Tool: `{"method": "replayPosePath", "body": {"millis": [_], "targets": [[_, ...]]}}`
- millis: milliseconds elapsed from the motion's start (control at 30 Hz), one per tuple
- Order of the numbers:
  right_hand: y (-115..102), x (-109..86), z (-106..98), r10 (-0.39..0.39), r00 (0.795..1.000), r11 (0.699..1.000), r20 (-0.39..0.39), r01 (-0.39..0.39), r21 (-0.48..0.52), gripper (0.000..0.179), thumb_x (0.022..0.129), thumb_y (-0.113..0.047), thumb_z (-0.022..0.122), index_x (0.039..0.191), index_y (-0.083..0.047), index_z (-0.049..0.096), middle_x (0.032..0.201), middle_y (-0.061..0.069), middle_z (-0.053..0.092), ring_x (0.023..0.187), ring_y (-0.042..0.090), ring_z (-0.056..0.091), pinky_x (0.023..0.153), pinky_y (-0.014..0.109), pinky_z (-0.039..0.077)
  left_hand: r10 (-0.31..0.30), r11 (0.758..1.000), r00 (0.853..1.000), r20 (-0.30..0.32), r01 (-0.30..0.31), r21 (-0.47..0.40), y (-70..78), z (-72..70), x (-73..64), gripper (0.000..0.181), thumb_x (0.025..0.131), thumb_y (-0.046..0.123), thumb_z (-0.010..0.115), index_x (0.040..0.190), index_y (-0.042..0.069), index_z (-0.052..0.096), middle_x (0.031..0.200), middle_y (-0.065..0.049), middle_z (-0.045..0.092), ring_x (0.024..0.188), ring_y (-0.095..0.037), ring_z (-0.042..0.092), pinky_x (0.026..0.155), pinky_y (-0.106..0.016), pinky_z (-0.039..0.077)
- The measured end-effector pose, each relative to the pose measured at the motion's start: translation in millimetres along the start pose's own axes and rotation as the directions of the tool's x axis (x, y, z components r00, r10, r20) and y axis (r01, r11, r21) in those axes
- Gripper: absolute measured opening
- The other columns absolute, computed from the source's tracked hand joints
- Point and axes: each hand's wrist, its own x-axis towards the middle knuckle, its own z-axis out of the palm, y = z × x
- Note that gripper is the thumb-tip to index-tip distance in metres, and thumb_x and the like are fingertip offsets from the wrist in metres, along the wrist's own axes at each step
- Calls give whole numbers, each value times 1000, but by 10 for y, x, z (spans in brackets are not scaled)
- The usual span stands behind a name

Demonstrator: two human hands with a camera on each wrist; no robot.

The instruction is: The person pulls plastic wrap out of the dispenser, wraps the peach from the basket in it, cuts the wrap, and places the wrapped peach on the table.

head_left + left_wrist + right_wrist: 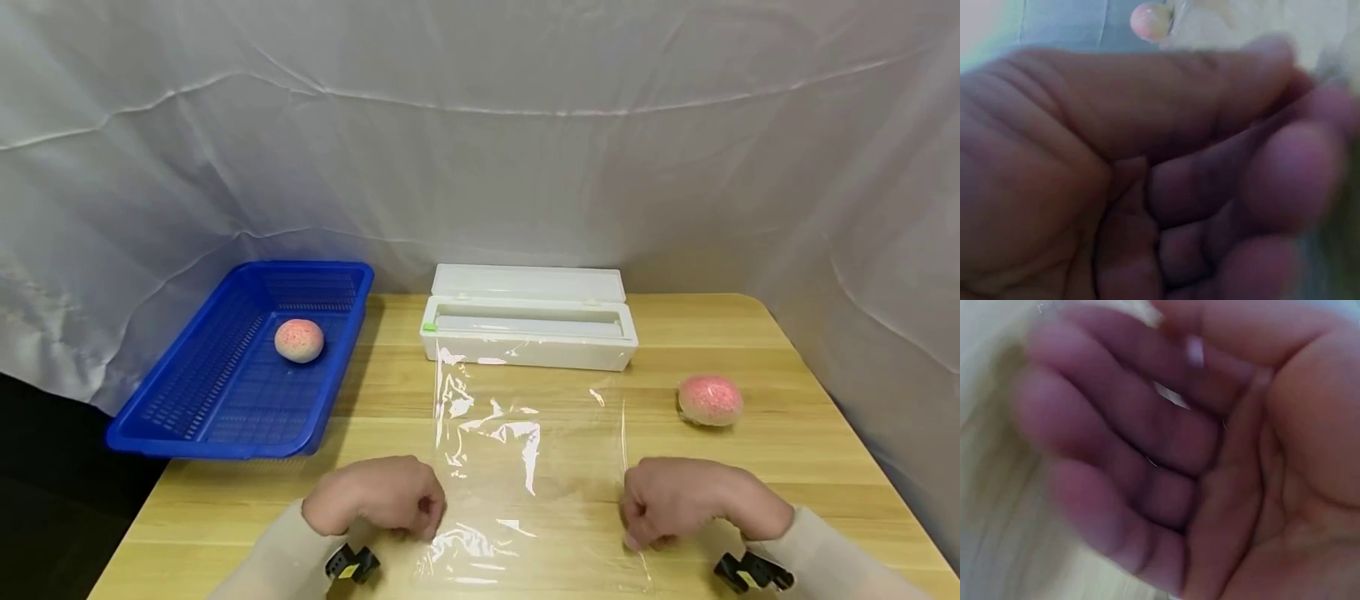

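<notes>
Clear film (558, 483) runs from an open white box (528, 352) across the worktop (810, 442).
We cannot read the small yellow wrist sticker (348, 572). Box holds a roll (528, 327); blue basket (225, 451) holds one pink ball (299, 340); second ball (709, 401) lies right of the box. Left hand (386, 494) and right hand (686, 497), fingers curled, each pinch a film edge.

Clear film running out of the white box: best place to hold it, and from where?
I'd pinch the clear film by its two side edges near the wearer's end, coming from left and right together. It's a thin, wide sheet stretching forward from the open white box, so paired edge holds should help keep it flat.
</notes>
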Motion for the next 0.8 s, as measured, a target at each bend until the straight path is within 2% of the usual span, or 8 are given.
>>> {"method": "replayPosePath", "body": {"millis": [67,133,233,333,433,633,733,800], "targets": [[22,30,-40,-9,994,1000,-105,8,-14,35,94,-30,79,63,-20,67,54,-20,47,49,-4,40,52,17,37,50,998,992,-113,-45,53,-12,-33,34,24,92,11,78,74,24,68,68,16,60,62,-1,53,63,-22,46],[39,79,-70,-31,978,998,-206,18,-63,34,96,-31,77,66,-24,64,57,-20,45,52,-4,38,52,18,33,90,992,970,-224,-66,111,-23,-51,89,23,93,15,79,77,25,66,71,17,58,66,-1,51,65,-23,46],[52,152,-74,-63,946,988,-318,14,-152,30,98,-32,76,72,-29,60,63,-20,46,56,-4,41,55,19,36,84,987,949,-302,-38,156,-32,-30,172,16,92,18,82,87,21,67,72,16,55,69,-3,51,68,-25,47],[55,207,-44,-50,922,979,-383,-31,-202,27,97,-34,78,79,-28,57,65,-19,48,58,-2,43,56,22,37,31,984,948,-317,26,175,-34,21,229,28,87,21,86,106,14,66,72,14,54,69,-5,52,71,-28,49],[67,242,-5,19,909,973,-416,-113,-201,28,92,-39,82,93,-24,59,69,-15,51,59,2,45,56,25,38,-22,981,942,-335,85,175,-41,64,242,50,83,21,90,120,9,59,72,10,54,67,-9,52,68,-31,49],[126,267,17,181,895,943,-407,-275,-185,57,83,-47,88,117,-13,58,73,-8,53,67,11,48,61,33,42,-69,982,939,-336,123,144,-45,58,218,61,78,22,94,122,7,55,74,5,54,66,-13,51,66,-33,47],[141,257,-15,203,895,938,-397,-295,-185,57,83,-47,88,117,-12,59,73,-7,54,68,13,49,62,34,42,-70,984,946,-315,118,135,-47,4,214,62,78,25,94,124,7,58,75,6,56,70,-13,53,71,-34,50],[150,253,-50,185,894,936,-409,-287,-205,50,84,-47,87,111,-14,61,73,-7,54,68,13,49,61,33,42,-53,987,941,-333,101,127,-51,-59,227,54,81,25,92,124,8,63,80,6,60,75,-12,56,75,-35,52]]}}
